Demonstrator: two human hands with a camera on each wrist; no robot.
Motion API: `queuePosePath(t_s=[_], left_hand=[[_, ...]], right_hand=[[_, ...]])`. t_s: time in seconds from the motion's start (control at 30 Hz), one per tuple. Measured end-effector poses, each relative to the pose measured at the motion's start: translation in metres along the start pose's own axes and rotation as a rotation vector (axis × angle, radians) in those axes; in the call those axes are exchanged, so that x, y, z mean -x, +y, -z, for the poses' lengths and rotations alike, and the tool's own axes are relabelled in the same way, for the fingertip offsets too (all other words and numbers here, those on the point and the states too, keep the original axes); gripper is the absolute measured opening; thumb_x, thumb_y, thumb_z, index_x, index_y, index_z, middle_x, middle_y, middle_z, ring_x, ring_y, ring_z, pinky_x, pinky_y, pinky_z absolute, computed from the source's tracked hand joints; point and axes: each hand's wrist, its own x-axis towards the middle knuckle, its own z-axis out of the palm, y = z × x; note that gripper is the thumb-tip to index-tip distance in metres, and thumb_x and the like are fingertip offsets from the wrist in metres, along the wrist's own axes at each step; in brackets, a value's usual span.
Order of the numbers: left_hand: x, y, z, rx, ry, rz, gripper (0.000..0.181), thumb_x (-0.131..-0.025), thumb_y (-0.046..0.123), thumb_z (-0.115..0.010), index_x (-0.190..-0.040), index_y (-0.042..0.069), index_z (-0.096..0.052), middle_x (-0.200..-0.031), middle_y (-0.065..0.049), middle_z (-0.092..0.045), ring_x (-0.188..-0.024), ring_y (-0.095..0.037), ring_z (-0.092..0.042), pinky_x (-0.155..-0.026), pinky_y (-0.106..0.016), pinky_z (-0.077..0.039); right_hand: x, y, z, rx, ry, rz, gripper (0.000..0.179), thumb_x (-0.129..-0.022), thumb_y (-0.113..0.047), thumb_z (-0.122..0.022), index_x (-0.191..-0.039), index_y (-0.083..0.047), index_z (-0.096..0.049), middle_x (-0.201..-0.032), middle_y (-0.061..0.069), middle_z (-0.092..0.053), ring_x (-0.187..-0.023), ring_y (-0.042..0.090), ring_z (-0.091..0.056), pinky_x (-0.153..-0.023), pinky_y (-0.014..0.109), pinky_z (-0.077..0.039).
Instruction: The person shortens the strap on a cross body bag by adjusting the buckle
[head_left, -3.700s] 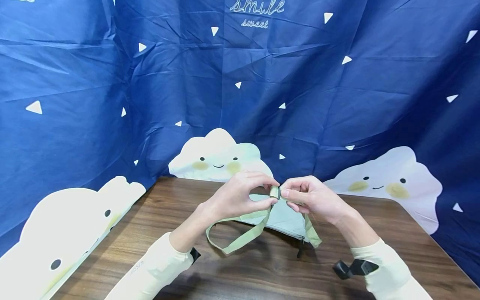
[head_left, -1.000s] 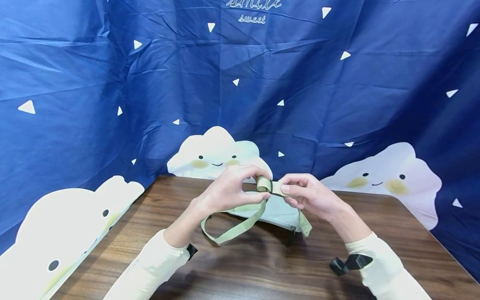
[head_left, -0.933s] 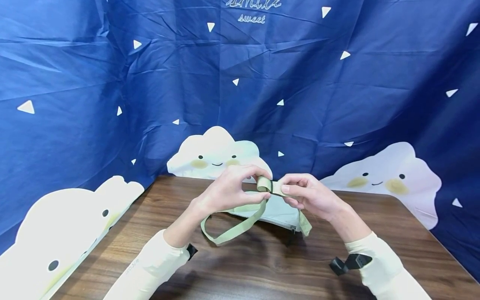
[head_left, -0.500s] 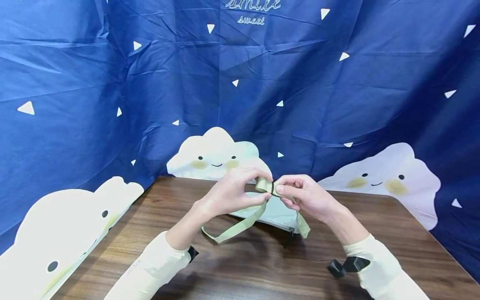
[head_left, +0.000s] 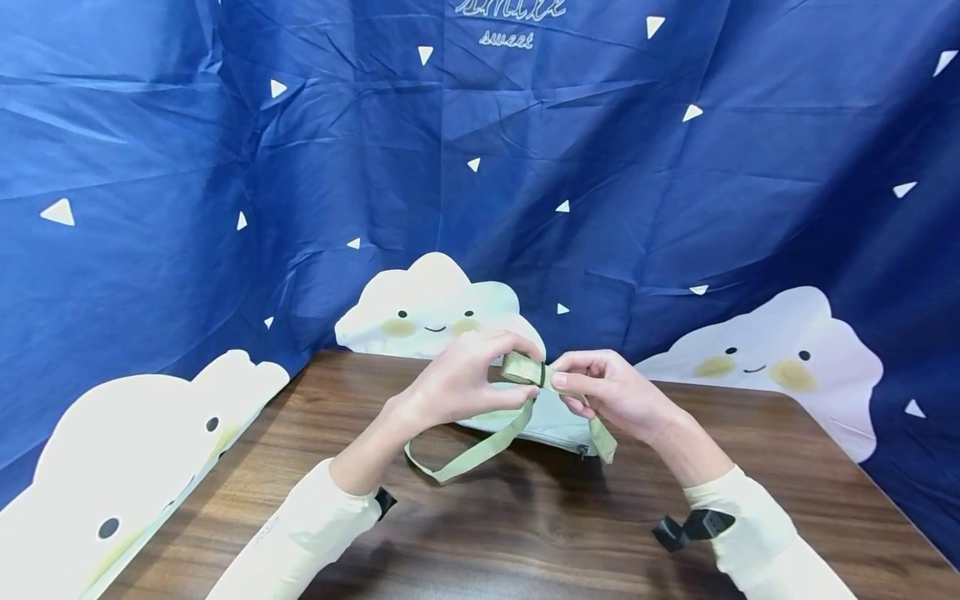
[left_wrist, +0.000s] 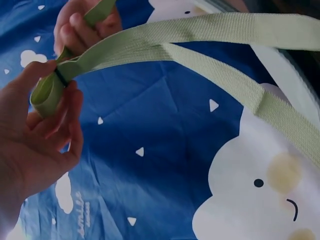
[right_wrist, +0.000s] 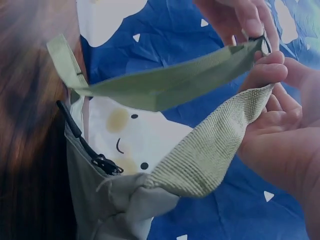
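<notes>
A pale green webbing strap (head_left: 480,454) runs from a light-coloured zippered bag (head_left: 558,421) lying on the table. Up above the bag, the strap passes through a thin black buckle (head_left: 542,374) and forms a small loop (head_left: 517,367) on the buckle's left side. My left hand (head_left: 465,385) pinches the buckle's edges between thumb and fingers, as the left wrist view also shows. Just right of the buckle, my right hand (head_left: 618,393) pinches the strap between thumb and curled fingers. In the right wrist view, a black zipper pull (right_wrist: 92,155) hangs at the bag's end.
The bag rests towards the far side of a brown wooden table (head_left: 480,542). A blue curtain (head_left: 480,167) with white clouds and triangles stands behind and at both sides. A black camera mount (head_left: 693,529) is strapped to the right wrist.
Compared with 3.7 seconds ago, the strap loop left of the buckle is larger, and both hands with the buckle have shifted slightly left. In the last half second my right hand barely moved.
</notes>
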Motion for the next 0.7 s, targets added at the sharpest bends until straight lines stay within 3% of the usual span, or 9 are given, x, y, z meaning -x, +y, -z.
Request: queuePosePath(t_s=[0.2,0.33,0.5,0.6,0.7], left_hand=[[-0.003,0.003,-0.009,-0.067,-0.004,0.000,0.032,-0.084,0.018,-0.083,-0.111,0.008,-0.070,-0.103,0.004,-0.068,-0.099,-0.006,-0.058,-0.090,-0.019,-0.044],[-0.004,0.004,-0.014,-0.041,0.024,0.015,0.056,-0.084,0.018,-0.083,-0.133,0.006,-0.057,-0.104,0.006,-0.065,-0.095,-0.003,-0.057,-0.088,-0.020,-0.045],[-0.003,0.005,-0.018,0.109,0.096,0.098,0.083,-0.083,0.015,-0.087,-0.150,0.007,-0.038,-0.098,0.007,-0.063,-0.091,-0.008,-0.061,-0.084,-0.025,-0.051],[-0.003,0.006,-0.017,0.183,0.113,0.134,0.083,-0.081,0.013,-0.089,-0.149,0.007,-0.041,-0.099,0.005,-0.067,-0.090,-0.011,-0.066,-0.083,-0.026,-0.052],[-0.004,0.005,-0.015,0.203,0.111,0.130,0.074,-0.081,0.011,-0.089,-0.143,0.004,-0.049,-0.100,0.000,-0.070,-0.088,-0.011,-0.068,-0.082,-0.025,-0.054]], right_hand=[[0.001,-0.007,-0.007,0.115,0.039,-0.029,0.018,-0.104,-0.012,-0.056,-0.093,-0.001,-0.066,-0.063,0.006,-0.049,-0.054,0.016,-0.042,-0.051,0.027,-0.035],[0.001,-0.010,-0.011,0.166,0.087,-0.053,0.025,-0.103,-0.017,-0.060,-0.088,0.003,-0.064,-0.061,0.007,-0.049,-0.053,0.018,-0.043,-0.054,0.030,-0.038],[-0.002,-0.012,-0.014,-0.083,0.075,-0.017,0.023,-0.105,-0.010,-0.054,-0.089,0.004,-0.063,-0.063,0.004,-0.048,-0.057,0.015,-0.043,-0.055,0.024,-0.034],[-0.002,-0.012,-0.013,-0.223,0.032,0.014,0.025,-0.106,-0.005,-0.045,-0.091,-0.003,-0.066,-0.063,0.001,-0.048,-0.058,0.012,-0.043,-0.056,0.021,-0.032],[-0.002,-0.012,-0.012,-0.314,0.000,0.048,0.033,-0.106,-0.003,-0.039,-0.088,-0.007,-0.065,-0.063,-0.001,-0.047,-0.058,0.010,-0.041,-0.060,0.021,-0.034]])
